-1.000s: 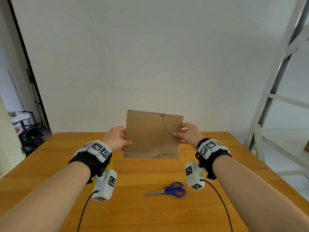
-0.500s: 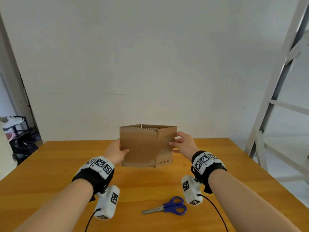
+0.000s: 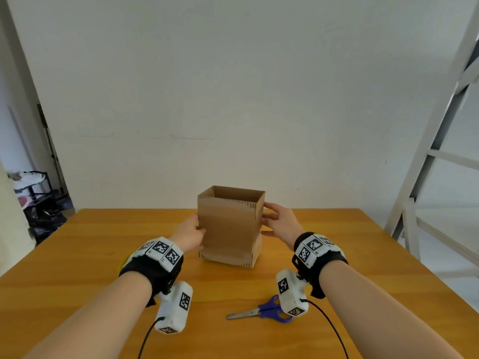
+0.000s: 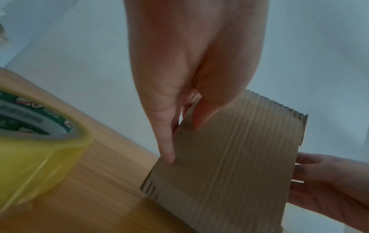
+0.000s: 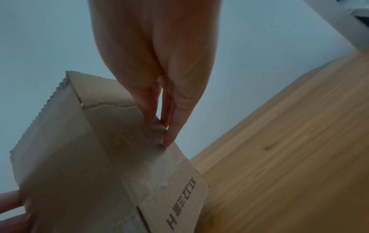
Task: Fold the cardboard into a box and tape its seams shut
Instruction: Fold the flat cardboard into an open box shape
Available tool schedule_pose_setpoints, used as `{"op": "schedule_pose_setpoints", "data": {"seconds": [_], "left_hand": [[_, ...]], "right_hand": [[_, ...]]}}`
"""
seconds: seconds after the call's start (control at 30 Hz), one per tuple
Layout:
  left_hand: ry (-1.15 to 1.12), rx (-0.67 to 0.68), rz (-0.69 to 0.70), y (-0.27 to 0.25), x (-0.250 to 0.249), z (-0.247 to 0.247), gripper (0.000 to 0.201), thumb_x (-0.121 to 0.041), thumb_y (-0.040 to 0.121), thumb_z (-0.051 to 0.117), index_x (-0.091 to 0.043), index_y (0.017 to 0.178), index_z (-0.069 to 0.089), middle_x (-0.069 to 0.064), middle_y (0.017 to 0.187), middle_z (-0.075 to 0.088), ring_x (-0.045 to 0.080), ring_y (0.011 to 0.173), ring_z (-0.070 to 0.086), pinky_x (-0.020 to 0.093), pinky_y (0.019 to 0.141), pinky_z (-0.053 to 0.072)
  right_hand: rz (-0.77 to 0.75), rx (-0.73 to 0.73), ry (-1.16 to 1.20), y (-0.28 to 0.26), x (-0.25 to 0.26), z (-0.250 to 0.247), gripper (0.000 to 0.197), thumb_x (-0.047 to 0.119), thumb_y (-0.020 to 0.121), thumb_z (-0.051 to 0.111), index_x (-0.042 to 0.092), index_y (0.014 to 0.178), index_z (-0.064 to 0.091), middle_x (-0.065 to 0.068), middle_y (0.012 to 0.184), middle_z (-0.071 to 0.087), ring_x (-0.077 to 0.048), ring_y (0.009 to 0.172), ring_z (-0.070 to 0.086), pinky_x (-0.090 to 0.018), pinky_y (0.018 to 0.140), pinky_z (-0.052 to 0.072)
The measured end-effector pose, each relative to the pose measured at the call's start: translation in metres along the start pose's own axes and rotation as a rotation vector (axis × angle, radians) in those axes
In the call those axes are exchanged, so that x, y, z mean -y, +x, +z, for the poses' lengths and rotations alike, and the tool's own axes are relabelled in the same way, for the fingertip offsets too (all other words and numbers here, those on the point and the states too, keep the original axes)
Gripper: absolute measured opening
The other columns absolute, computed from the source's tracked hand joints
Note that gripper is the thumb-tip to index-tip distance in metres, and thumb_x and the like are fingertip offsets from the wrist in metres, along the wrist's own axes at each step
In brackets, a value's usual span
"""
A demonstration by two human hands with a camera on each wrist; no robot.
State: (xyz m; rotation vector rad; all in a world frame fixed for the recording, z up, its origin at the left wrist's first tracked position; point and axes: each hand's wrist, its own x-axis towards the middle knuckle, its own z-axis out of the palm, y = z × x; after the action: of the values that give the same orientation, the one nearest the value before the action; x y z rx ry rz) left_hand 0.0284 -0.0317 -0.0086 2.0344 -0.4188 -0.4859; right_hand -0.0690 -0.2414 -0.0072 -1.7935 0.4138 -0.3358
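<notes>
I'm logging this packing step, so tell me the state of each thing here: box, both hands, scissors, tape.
cardboard box, opened upright, top flaps unfolded, no tape seen.
left hand, straight fingers pressing the box's left side.
right hand, straight fingers pressing its right side.
scissors, shut, lying on the table.
tape roll, lying on the table, untouched.

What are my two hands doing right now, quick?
Left hand: open, straight fingers against the left edge of the brown cardboard box.
Right hand: open, straight fingers touching its right side.
</notes>
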Motion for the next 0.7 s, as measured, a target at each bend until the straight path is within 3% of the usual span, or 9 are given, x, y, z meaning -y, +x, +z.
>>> {"op": "schedule_pose_setpoints", "data": {"seconds": [0.1,0.2,0.3,0.43,0.6,0.7], "left_hand": [[-0.182,0.036,-0.063,-0.003,-0.002,-0.001,0.039,-0.004,0.098,0.034,-0.015,0.134,0.043,0.014,0.125,0.056,0.034,0.108,0.058,0.05,0.095,0.049],[-0.334,0.061,-0.11,-0.013,-0.009,-0.005,0.032,-0.026,0.1,0.035,-0.016,0.128,0.049,0.01,0.112,0.061,0.031,0.098,0.061,0.048,0.087,0.051],[-0.416,0.072,-0.162,-0.014,-0.011,-0.008,0.05,-0.048,0.097,0.032,-0.016,0.135,0.042,0.015,0.125,0.056,0.038,0.105,0.059,0.048,0.082,0.049],[-0.481,0.084,-0.176,-0.012,-0.012,-0.005,0.057,-0.051,0.096,0.031,-0.013,0.138,0.038,0.013,0.125,0.056,0.034,0.1,0.059,0.049,0.078,0.052],[-0.529,0.125,-0.146,-0.013,-0.014,-0.004,0.053,-0.054,0.096,0.028,-0.022,0.134,0.044,0.01,0.126,0.057,0.031,0.116,0.052,0.057,0.094,0.041],[-0.545,0.135,-0.135,-0.014,-0.014,-0.001,0.05,-0.056,0.095,0.026,-0.026,0.13,0.046,0.008,0.126,0.056,0.028,0.118,0.05,0.055,0.091,0.039]], "right_hand": [[0.032,-0.034,0.069,0.001,-0.001,0.0,0.056,-0.009,0.092,0.047,0.011,0.144,0.036,-0.013,0.115,0.063,-0.027,0.109,0.061,-0.037,0.085,0.055],[0.088,-0.046,0.16,0.001,0.0,0.001,0.051,-0.007,0.096,0.037,0.009,0.144,0.035,-0.013,0.114,0.063,-0.028,0.103,0.062,-0.038,0.085,0.054],[0.138,-0.011,0.247,0.001,0.0,0.002,0.041,0.007,0.1,0.035,0.007,0.141,0.039,-0.015,0.127,0.058,-0.03,0.11,0.058,-0.039,0.091,0.05],[0.172,0.08,0.362,0.0,0.003,0.005,0.033,0.03,0.1,0.039,0.01,0.117,0.059,-0.014,0.13,0.057,-0.026,0.114,0.054,-0.041,0.101,0.044],[0.234,0.18,0.351,0.002,0.0,0.001,0.068,0.056,0.091,0.043,0.02,0.147,0.028,-0.007,0.153,0.031,-0.03,0.141,0.028,-0.056,0.112,0.025],[0.25,0.218,0.381,-0.003,0.0,-0.002,0.063,0.054,0.094,0.039,0.022,0.147,0.028,-0.005,0.154,0.028,-0.03,0.143,0.024,-0.06,0.112,0.02]]}}
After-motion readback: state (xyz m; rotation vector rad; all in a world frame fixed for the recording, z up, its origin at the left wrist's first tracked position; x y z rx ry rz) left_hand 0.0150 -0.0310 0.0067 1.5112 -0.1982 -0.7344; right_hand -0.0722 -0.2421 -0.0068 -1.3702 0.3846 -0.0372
